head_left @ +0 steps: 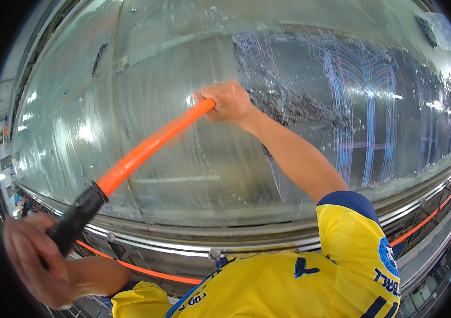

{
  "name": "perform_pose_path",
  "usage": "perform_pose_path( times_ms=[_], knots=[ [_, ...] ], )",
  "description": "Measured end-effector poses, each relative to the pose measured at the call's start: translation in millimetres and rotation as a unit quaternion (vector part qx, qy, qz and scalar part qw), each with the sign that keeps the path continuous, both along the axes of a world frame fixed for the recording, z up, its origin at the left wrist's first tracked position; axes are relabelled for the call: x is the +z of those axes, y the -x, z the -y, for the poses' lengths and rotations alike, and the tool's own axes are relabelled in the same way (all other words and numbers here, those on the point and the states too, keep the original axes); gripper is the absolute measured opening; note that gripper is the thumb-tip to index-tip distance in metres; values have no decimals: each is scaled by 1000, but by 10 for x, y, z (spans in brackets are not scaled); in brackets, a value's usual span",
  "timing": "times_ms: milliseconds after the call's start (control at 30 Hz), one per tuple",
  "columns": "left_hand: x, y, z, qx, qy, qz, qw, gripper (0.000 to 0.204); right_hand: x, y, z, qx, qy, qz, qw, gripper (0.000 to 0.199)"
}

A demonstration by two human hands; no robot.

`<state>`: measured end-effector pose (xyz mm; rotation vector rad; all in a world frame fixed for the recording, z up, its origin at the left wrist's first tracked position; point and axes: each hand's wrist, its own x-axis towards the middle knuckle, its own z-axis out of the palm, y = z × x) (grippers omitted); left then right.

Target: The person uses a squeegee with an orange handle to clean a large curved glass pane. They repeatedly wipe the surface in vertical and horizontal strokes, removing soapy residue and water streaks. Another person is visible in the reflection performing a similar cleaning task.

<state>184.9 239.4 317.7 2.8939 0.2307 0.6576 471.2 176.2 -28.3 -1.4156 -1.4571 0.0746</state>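
Both my hands hold a long tool with an orange shaft (151,143) and a black grip (77,217). My left hand (37,259), smeared by motion, is wrapped round the black grip at the lower left. Higher up, my right hand (228,100) is closed on the upper visible part of the shaft. The tool's working end is hidden by this hand, so its kind cannot be made out. Beneath it lies a wide, wet-looking, greenish-grey surface (178,164). Dark crumbled debris (300,108) sits on that surface just right of my right hand.
To the right, a dark panel area (363,116) carries blue and pink lines. Clear plastic-like material (440,32) lies at the far right. Along the near side run a metal rail (167,246) and an orange cord or hose (146,270), close to my body.
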Motion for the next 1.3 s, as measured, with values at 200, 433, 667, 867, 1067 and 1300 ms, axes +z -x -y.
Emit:
perform_pose_path(
  times_ms=[200,433,667,867,1067,1300],
  knots=[
    [-28,-799,-630,172,59,32,983,24,27,-615,-1121,-24,-10,-20,999,28],
    [-608,-501,669,290,405,117,859,33,-143,-629,-848,-2,42,121,992,17],
    [-249,1226,2543,344,459,91,814,23,-67,1187,1583,178,130,73,973,15],
    [-56,1554,3566,272,379,15,885,14,99,1555,3029,146,96,74,982,38],
    [67,1052,3309,255,364,-13,896,18,127,1248,2810,78,21,26,996,42],
    [122,464,1986,144,322,-8,936,30,31,676,1671,58,36,12,998,39]
  ],
)
